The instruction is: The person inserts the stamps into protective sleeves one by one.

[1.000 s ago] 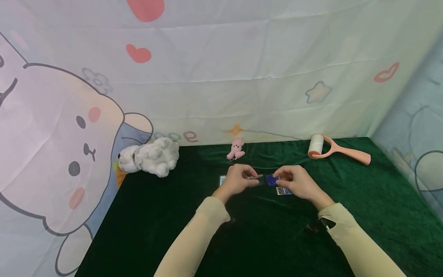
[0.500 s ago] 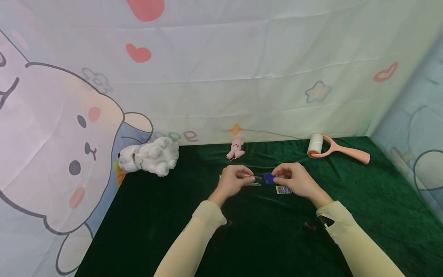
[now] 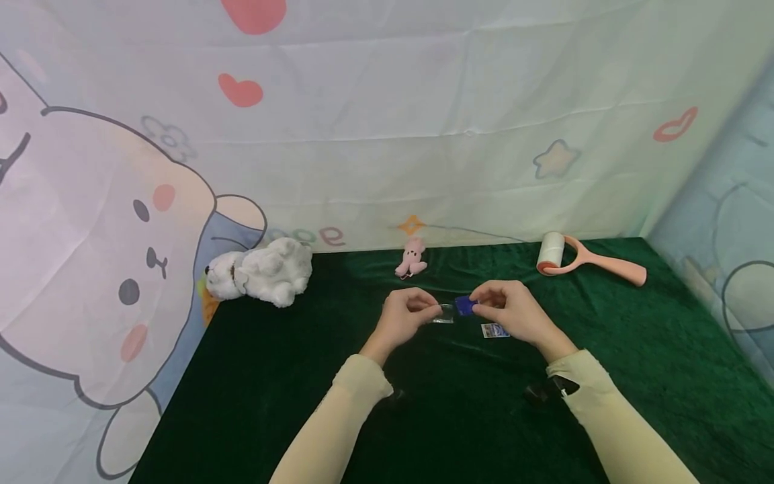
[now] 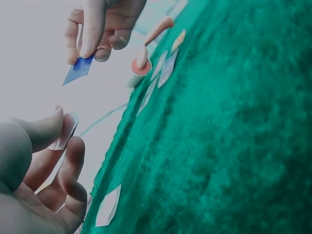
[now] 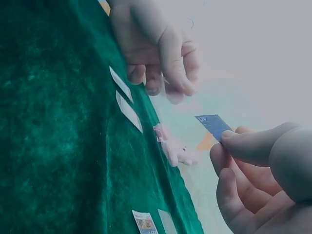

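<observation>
Between thumb and fingertips, the left hand (image 3: pixel 404 319) pinches a small clear sleeve (image 3: pixel 445 314); in the left wrist view this sleeve (image 4: pixel 64 134) looks transparent and tilted. The right hand (image 3: pixel 514 312) pinches a small blue card (image 3: pixel 464 306) by its edge, and the same blue card (image 5: pixel 214 127) shows in the right wrist view. A gap separates sleeve and card, both held above the green cloth. A small printed card (image 3: pixel 495 331) lies on the cloth just below the right hand, seen also as a printed card (image 5: pixel 145 222) in the right wrist view.
A white plush toy (image 3: pixel 261 272) lies at the back left. Behind the hands is a small pink toy (image 3: pixel 412 258), and a lint roller (image 3: pixel 589 261) lies at the back right. Several small flat pieces, among them a pale one (image 4: pixel 108 206), lie on the green cloth (image 4: pixel 234 146).
The right hand has shifted slightly left with the blue card. The left hand has drawn back a little to the left, and the clear sleeve now appears flatter to the head view.
</observation>
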### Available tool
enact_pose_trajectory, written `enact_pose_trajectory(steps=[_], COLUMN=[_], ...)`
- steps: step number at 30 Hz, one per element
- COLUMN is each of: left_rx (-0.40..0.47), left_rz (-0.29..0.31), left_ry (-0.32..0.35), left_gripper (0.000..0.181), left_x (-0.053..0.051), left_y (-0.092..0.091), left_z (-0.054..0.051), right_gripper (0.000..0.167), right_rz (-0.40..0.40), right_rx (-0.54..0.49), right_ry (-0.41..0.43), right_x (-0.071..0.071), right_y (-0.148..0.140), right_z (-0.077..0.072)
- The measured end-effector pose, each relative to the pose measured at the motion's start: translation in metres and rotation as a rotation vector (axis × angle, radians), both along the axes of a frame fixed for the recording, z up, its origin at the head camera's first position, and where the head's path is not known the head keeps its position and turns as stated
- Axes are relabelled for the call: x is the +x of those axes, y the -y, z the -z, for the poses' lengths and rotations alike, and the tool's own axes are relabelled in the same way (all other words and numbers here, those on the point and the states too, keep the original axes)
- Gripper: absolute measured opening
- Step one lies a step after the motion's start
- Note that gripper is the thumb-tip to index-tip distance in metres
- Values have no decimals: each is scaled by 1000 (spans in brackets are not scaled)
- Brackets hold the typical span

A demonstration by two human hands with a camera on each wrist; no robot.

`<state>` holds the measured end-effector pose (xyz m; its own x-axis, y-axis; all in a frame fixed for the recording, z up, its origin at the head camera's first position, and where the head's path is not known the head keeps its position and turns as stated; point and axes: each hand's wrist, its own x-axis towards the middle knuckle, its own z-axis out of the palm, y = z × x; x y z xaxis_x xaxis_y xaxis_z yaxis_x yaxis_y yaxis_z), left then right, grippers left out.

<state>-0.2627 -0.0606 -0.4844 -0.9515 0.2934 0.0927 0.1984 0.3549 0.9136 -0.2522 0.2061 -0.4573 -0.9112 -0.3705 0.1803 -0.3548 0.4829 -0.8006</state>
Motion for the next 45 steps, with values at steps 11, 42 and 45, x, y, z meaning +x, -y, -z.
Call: enact_pose_trajectory(steps=[11, 42, 45], left_rx=[135, 128, 137], left_rz=[22, -72, -79], left_ry=[46, 15, 26], left_gripper=[14, 11, 11], left_x=[0, 2, 2], left_y=[-1, -3, -3], left_z=[-1, 1, 1], right_gripper=[15, 14, 13], right_rz=[49, 1, 2], right_rx=[-44, -113, -113], right_ry=[-27, -23, -22], right_x=[-1, 0, 0], right_y=[5, 10, 11], right_z=[2, 5, 6])
